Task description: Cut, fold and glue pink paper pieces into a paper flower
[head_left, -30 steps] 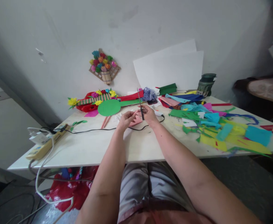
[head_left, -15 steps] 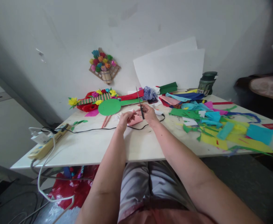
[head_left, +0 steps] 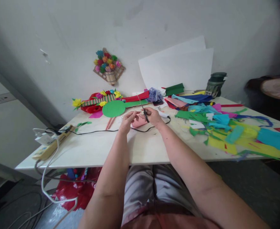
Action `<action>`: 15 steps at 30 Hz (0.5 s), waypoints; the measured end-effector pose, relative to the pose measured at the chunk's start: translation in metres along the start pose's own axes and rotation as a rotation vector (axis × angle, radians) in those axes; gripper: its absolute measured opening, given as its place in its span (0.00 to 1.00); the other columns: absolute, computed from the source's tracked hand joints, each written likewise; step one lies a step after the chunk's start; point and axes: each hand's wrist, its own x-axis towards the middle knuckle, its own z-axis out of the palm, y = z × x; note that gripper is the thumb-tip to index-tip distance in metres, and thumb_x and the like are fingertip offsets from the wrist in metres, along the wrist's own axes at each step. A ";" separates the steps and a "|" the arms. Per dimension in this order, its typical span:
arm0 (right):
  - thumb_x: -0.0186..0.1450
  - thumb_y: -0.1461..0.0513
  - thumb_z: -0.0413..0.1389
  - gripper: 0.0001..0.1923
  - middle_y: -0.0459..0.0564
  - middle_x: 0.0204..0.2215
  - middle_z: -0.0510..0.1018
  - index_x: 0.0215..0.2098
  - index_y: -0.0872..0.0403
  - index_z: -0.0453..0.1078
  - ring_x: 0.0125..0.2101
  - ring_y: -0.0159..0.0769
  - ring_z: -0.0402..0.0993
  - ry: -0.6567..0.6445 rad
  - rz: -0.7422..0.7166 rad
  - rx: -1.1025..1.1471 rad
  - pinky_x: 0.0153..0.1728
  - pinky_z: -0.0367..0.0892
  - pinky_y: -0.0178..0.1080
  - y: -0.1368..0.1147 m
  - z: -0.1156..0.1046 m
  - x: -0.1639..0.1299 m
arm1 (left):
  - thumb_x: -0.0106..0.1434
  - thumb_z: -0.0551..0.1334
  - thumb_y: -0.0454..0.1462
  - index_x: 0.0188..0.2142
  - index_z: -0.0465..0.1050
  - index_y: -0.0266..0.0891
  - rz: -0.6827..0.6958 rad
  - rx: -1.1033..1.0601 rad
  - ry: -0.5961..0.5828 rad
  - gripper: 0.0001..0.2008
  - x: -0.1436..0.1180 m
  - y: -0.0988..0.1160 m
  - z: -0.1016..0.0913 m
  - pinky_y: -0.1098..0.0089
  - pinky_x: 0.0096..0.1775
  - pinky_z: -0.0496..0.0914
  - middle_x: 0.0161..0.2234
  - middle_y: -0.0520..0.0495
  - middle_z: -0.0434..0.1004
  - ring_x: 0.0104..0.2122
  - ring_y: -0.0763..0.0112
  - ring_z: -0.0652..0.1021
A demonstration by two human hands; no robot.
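Table: the white rectangular table (head_left: 101, 149) is strewn on its right side with a heap of coloured paper scraps (head_left: 228, 127).
Green disc: a round green paper disc (head_left: 113, 108) is laid just behind the hands.
Pink sheet: the small pink paper piece (head_left: 138, 121) is pinched by the left hand (head_left: 127, 121), fingers closed on its edge, just above the table.
Scissors: the black-handled scissors (head_left: 142, 109) are gripped by the right hand (head_left: 153, 116), blades tilted up and away.

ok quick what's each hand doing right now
left hand: closed on the pink paper
right hand: closed on the scissors
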 end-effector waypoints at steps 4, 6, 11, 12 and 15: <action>0.44 0.55 0.66 0.22 0.43 0.21 0.73 0.35 0.56 0.71 0.25 0.32 0.70 -0.036 -0.060 -0.153 0.25 0.64 0.33 0.003 -0.003 0.000 | 0.61 0.53 0.48 0.35 0.78 0.36 -0.027 -0.042 0.018 0.21 0.004 -0.004 -0.003 0.73 0.24 0.57 0.23 0.46 0.71 0.25 0.74 0.67; 0.46 0.53 0.65 0.21 0.44 0.22 0.74 0.35 0.55 0.72 0.25 0.33 0.71 -0.032 -0.073 -0.216 0.25 0.65 0.34 0.003 -0.002 0.000 | 0.62 0.52 0.47 0.34 0.78 0.37 -0.015 -0.023 0.048 0.20 0.005 -0.005 -0.004 0.73 0.24 0.57 0.24 0.46 0.72 0.26 0.73 0.68; 0.51 0.51 0.61 0.20 0.45 0.24 0.76 0.37 0.54 0.72 0.26 0.33 0.72 -0.048 -0.086 -0.385 0.28 0.65 0.34 -0.002 0.001 0.004 | 0.59 0.59 0.45 0.31 0.78 0.38 0.055 0.012 0.105 0.14 0.004 -0.003 -0.003 0.73 0.28 0.59 0.26 0.48 0.72 0.27 0.73 0.67; 0.52 0.51 0.61 0.20 0.45 0.25 0.77 0.38 0.54 0.72 0.27 0.33 0.72 -0.054 -0.097 -0.429 0.28 0.65 0.34 -0.003 0.002 0.005 | 0.58 0.60 0.45 0.31 0.77 0.38 0.055 0.002 0.111 0.13 0.003 -0.003 -0.003 0.73 0.28 0.59 0.26 0.49 0.72 0.27 0.74 0.67; 0.54 0.51 0.60 0.19 0.46 0.27 0.78 0.39 0.52 0.72 0.29 0.35 0.73 -0.081 -0.148 -0.580 0.30 0.64 0.34 -0.004 -0.001 0.006 | 0.56 0.63 0.44 0.30 0.75 0.39 0.055 -0.017 0.121 0.11 0.003 -0.003 -0.003 0.73 0.30 0.59 0.27 0.50 0.73 0.28 0.74 0.68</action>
